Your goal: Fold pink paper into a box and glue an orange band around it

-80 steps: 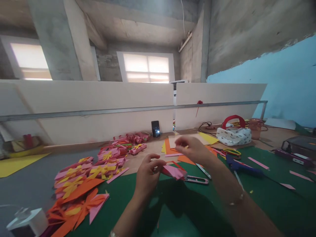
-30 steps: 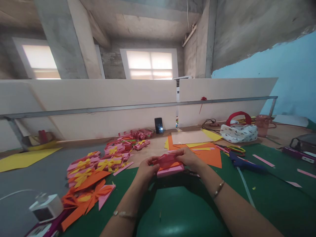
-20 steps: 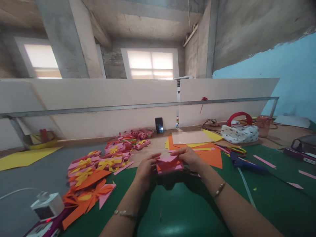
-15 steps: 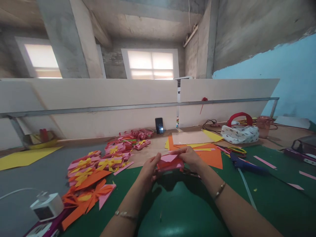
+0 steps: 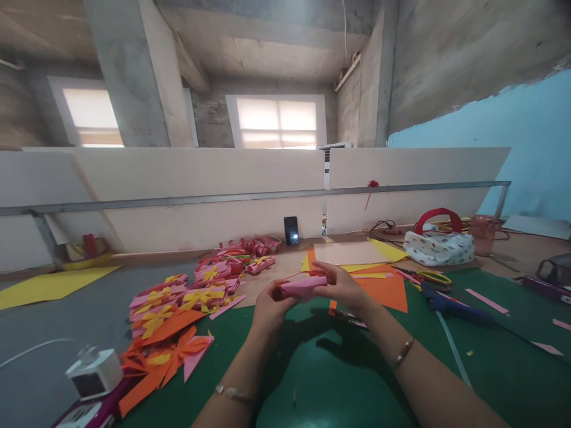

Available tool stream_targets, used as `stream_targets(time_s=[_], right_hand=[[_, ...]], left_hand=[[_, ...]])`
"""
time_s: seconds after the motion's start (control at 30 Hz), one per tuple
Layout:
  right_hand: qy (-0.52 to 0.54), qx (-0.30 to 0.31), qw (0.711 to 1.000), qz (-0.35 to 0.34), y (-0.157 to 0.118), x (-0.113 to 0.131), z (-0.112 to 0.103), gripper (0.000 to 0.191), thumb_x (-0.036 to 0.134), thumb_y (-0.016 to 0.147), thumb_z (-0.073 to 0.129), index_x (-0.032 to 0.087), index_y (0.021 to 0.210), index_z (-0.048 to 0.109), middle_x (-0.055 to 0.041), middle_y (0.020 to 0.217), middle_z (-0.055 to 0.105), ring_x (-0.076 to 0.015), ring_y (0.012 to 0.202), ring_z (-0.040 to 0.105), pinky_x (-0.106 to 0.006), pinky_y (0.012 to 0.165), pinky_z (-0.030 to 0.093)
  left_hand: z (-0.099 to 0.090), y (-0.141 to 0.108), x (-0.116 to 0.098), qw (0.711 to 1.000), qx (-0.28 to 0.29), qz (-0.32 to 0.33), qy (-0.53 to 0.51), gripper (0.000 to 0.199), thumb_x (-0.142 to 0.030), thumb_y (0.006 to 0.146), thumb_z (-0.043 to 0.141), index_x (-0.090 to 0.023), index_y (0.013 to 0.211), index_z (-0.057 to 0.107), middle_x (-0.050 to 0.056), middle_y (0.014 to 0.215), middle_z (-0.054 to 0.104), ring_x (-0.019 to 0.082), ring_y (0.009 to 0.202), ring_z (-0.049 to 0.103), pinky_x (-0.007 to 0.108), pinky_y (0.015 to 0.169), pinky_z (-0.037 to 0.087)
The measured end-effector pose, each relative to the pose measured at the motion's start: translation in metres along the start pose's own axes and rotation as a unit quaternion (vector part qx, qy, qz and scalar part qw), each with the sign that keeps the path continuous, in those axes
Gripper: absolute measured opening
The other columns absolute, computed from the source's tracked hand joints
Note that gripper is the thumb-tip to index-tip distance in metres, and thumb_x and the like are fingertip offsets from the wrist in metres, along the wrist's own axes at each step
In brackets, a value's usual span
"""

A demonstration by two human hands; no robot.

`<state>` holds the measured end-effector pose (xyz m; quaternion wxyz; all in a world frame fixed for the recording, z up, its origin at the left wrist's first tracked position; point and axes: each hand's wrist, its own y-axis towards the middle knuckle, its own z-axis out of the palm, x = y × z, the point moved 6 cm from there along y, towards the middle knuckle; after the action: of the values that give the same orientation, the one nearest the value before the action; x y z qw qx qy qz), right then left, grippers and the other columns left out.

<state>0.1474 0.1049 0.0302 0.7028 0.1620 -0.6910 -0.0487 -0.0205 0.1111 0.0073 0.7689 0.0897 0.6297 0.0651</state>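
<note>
A rolled pink paper piece [image 5: 304, 286] is held between both hands above the green mat. My left hand [image 5: 273, 306] pinches its left end, fingers closed round it. At its right end, my right hand [image 5: 342, 288] grips it between thumb and fingers. Just below my right hand, scissors [image 5: 350, 318] lie on the mat beside a small orange scrap. Several pink paper rolls with yellow bows [image 5: 203, 295] are piled to the left. Orange cut-paper flowers [image 5: 172, 351] lie nearer, next to a pink triangle.
Orange sheets [image 5: 386, 292] and a pale board [image 5: 348, 252] lie behind my hands. A blue glue gun [image 5: 455, 306], yellow-handled scissors [image 5: 435, 277] and a cloth basket [image 5: 439, 248] are at right. A phone [image 5: 291, 230] leans at the back; a white charger [image 5: 94, 373] sits front left.
The pink paper has been turned and raised slightly, and now shows as a narrow roll. Both hands have shifted with it, uncovering the scissors. The whole view has moved a little.
</note>
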Motion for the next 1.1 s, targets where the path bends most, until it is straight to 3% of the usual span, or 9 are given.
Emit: stream_targets(time_s=[0.2, 0.4, 0.63, 0.73, 0.87, 1.1], right_hand=[[-0.041, 0.001, 0.999, -0.014, 0.0, 0.0, 0.003, 0.055, 0.011, 0.057, 0.071, 0.013, 0.112, 0.063, -0.0095, 0.102, 0.067, -0.0235, 0.094, 0.062, -0.038, 0.087, 0.047], [-0.028, 0.007, 0.999, -0.014, 0.0, 0.0, 0.006, 0.068, 0.018, 0.062, 0.072, 0.015, 0.126, 0.051, -0.0096, 0.103, 0.067, -0.022, 0.101, 0.061, -0.036, 0.088, 0.049], [-0.055, -0.022, 0.998, -0.029, 0.003, -0.001, 0.002, 0.063, 0.015, 0.059, 0.071, 0.016, 0.12, 0.057, -0.0074, 0.099, 0.069, -0.0215, 0.091, 0.065, -0.038, 0.087, 0.049], [-0.072, -0.041, 0.996, -0.027, 0.004, -0.002, -0.002, 0.06, 0.015, 0.057, 0.071, 0.017, 0.117, 0.06, -0.0067, 0.098, 0.069, -0.0219, 0.092, 0.064, -0.038, 0.086, 0.049], [-0.085, -0.057, 0.995, -0.008, 0.003, -0.003, -0.003, 0.059, 0.023, 0.06, 0.073, 0.014, 0.117, 0.059, -0.0076, 0.098, 0.069, -0.021, 0.09, 0.063, -0.035, 0.082, 0.05], [-0.07, -0.033, 0.996, 0.038, 0.0, -0.009, 0.004, 0.042, 0.038, 0.075, 0.063, 0.018, 0.112, 0.061, -0.0035, 0.094, 0.067, -0.0178, 0.084, 0.063, -0.028, 0.067, 0.052]], left_hand=[[0.001, -0.004, -0.006, 0.999, -0.006, 0.03, 0.026, 0.034, -0.015, 0.045, 0.073, -0.014, 0.077, 0.064, 0.001, 0.069, 0.067, 0.015, 0.064, 0.059, 0.024, 0.06, 0.045], [0.008, -0.006, -0.011, 0.998, 0.01, 0.049, 0.042, 0.027, -0.017, 0.045, 0.073, -0.015, 0.07, 0.062, -0.002, 0.064, 0.065, 0.014, 0.061, 0.058, 0.025, 0.061, 0.046], [0.019, -0.012, -0.011, 0.995, 0.056, 0.035, 0.073, 0.041, -0.036, 0.062, 0.069, -0.015, 0.097, 0.063, 0.009, 0.09, 0.07, 0.023, 0.085, 0.064, 0.032, 0.076, 0.048], [0.017, -0.012, -0.013, 0.993, 0.043, 0.034, 0.104, 0.035, -0.034, 0.064, 0.068, -0.015, 0.093, 0.064, 0.008, 0.09, 0.07, 0.023, 0.085, 0.064, 0.032, 0.077, 0.048], [0.01, -0.007, -0.01, 0.993, -0.003, 0.02, 0.113, 0.033, -0.03, 0.064, 0.067, -0.013, 0.092, 0.062, 0.008, 0.081, 0.07, 0.022, 0.075, 0.064, 0.031, 0.067, 0.05], [0.013, -0.009, -0.011, 0.996, -0.006, 0.007, 0.086, 0.028, -0.029, 0.062, 0.069, -0.013, 0.085, 0.064, 0.003, 0.068, 0.067, 0.014, 0.056, 0.059, 0.024, 0.049, 0.048]])
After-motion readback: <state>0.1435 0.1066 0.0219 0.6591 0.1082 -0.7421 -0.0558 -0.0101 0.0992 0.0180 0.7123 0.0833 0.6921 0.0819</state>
